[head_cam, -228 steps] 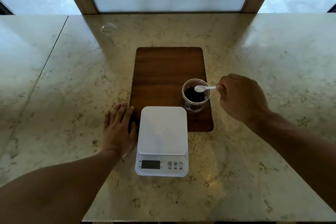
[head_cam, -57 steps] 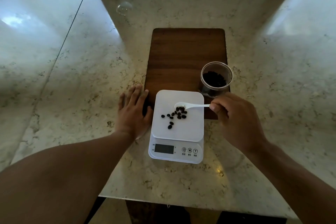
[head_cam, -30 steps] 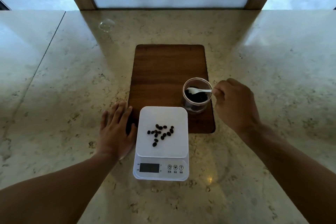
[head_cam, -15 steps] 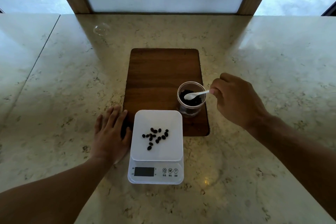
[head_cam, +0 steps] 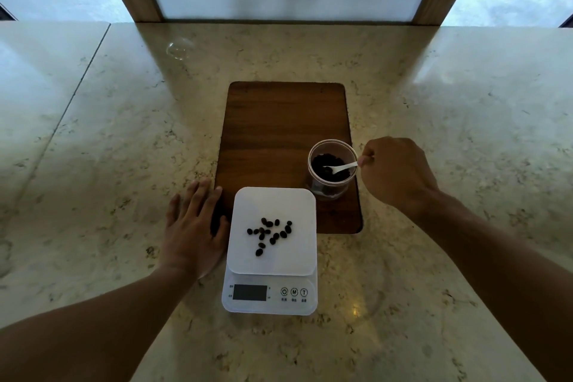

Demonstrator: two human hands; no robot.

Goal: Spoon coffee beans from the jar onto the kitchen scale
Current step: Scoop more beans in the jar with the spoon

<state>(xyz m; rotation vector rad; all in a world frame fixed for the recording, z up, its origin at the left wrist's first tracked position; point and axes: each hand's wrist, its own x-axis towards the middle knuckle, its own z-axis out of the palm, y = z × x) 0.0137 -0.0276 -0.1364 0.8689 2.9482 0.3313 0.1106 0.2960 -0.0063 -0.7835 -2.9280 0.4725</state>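
Observation:
A white kitchen scale [head_cam: 297, 260] sits near the counter's front, its back edge over a wooden board. Several dark coffee beans [head_cam: 269, 232] lie scattered on its platform. Just behind its right corner stands a clear jar [head_cam: 332, 169] with dark beans inside. My right hand [head_cam: 393, 174], right of the jar, pinches the handle of a small white spoon [head_cam: 339, 168]; the spoon's bowl dips into the beans in the jar. My left hand [head_cam: 193, 226] lies flat on the counter with fingers spread, touching the scale's left side.
The dark wooden board [head_cam: 285, 133] lies on a marble counter [head_cam: 124, 164] under the jar. A small clear lid-like object [head_cam: 178, 48] rests at the far left of the counter. Wooden window posts rise behind the counter's far edge.
Beans appeared on the scale since the earliest frame. The spoon went back from the scale to the jar and has now sunk lower into the beans. My left hand stayed put.

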